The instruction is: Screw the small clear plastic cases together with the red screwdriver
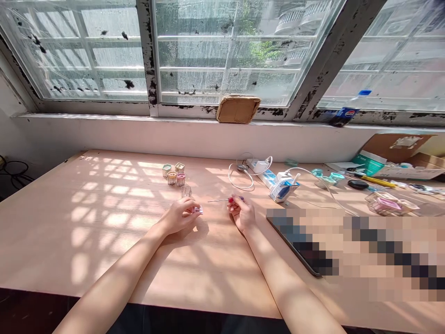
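Note:
Over the middle of the wooden table (114, 260), my left hand (181, 214) pinches a small pinkish-white piece (198, 210), partly hidden by the fingers. A short way to the right, my right hand (242, 212) is closed round the red-and-blue handle of a screwdriver (222, 200). Its thin metal shaft points left toward the piece, with a gap between them. Just behind my left hand stands a small clear container (186, 191). Farther back sits a cluster of several little containers with coloured rims, among them a pink one (180, 179) and an orange one (172, 177).
Right of my hands lie a blue-and-white carton (283, 188), a white cable (239, 185) and a dark phone-like slab (295, 246), partly pixelated. Farther right are a black computer mouse (358, 184), pink-rimmed containers (387, 204) and an open cardboard box (399, 148). A Pepsi bottle (344, 116) leans by the window.

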A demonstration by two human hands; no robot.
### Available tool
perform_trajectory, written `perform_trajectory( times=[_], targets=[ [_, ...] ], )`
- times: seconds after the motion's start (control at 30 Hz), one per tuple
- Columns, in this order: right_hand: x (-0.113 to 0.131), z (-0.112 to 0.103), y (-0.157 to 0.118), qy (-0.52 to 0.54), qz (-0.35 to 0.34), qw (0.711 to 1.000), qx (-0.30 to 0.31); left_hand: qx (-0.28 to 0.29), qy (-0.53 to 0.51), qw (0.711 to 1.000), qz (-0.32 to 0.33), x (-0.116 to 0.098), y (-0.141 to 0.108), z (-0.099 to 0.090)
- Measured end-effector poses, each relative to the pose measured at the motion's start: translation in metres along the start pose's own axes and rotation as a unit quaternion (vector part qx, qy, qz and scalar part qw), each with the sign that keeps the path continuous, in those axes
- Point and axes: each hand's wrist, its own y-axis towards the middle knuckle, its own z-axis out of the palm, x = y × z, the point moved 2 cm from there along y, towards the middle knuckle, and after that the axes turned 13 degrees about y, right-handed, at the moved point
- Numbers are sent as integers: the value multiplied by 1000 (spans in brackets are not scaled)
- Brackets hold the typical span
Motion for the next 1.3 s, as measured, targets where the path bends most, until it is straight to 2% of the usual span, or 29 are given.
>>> perform_trajectory(
  times=[0.17, 0.37, 0.7, 1.3],
  targets=[
    [-3, 3, 2, -9, 13, 1000, 0, 4, 11, 1000, 7, 1, 1, 1],
    [-4, 1, 5, -5, 18, 1000, -6, 6, 1, 1000, -16, 1, 0, 3],
    [-1, 1, 3, 10, 16, 1000, -4, -7, 27, 1000, 6, 5, 3, 5],
    [1, -1, 4, -4, 26, 999, 18, 9, 24, 1000, 10, 6, 5, 3]
  ],
)
